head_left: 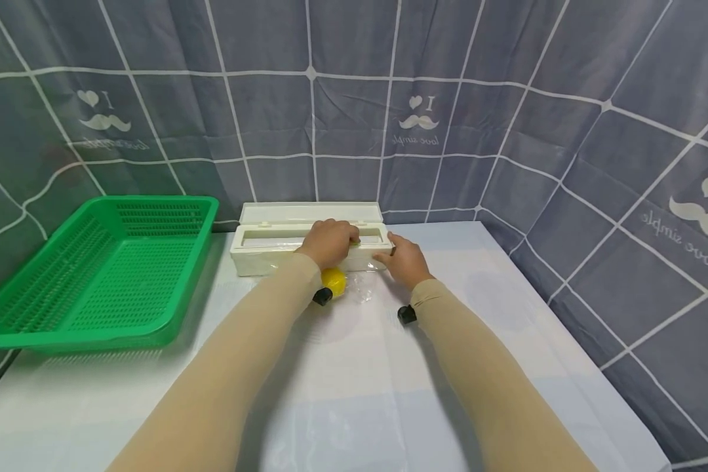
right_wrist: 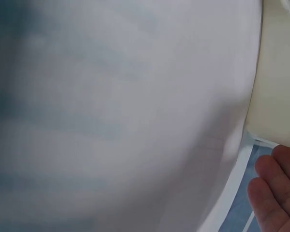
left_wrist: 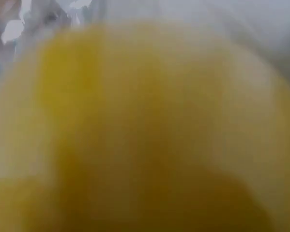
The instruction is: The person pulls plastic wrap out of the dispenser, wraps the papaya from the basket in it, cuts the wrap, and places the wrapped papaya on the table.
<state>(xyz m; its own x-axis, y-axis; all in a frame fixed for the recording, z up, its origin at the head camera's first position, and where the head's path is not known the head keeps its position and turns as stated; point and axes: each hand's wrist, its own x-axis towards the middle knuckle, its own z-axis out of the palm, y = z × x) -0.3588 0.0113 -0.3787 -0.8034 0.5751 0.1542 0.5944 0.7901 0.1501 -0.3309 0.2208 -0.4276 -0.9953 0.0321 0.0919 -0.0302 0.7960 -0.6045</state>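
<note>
A long white cling film dispenser (head_left: 259, 261) lies across the back of the table, its lid (head_left: 309, 212) raised at the rear. My left hand (head_left: 328, 241) is over its front rail with fingers bent down onto it; the fingertips are hidden. At the dispenser's right end, my right hand (head_left: 409, 261) grips the corner, thumb in front. Clear film (head_left: 362, 288) hangs crumpled below the front. By my left wrist sits a yellow round thing (head_left: 334, 280), partly covered by the sleeve. It fills the left wrist view, badly blurred. The right wrist view shows straight fingers (right_wrist: 275, 188) beside the dispenser's end.
A green plastic basket (head_left: 179, 288) stands on the left side of the table. A white cloth (head_left: 354, 406) covers the tabletop. Grey checked curtains (head_left: 354, 118) hang close behind the dispenser and along the right side.
</note>
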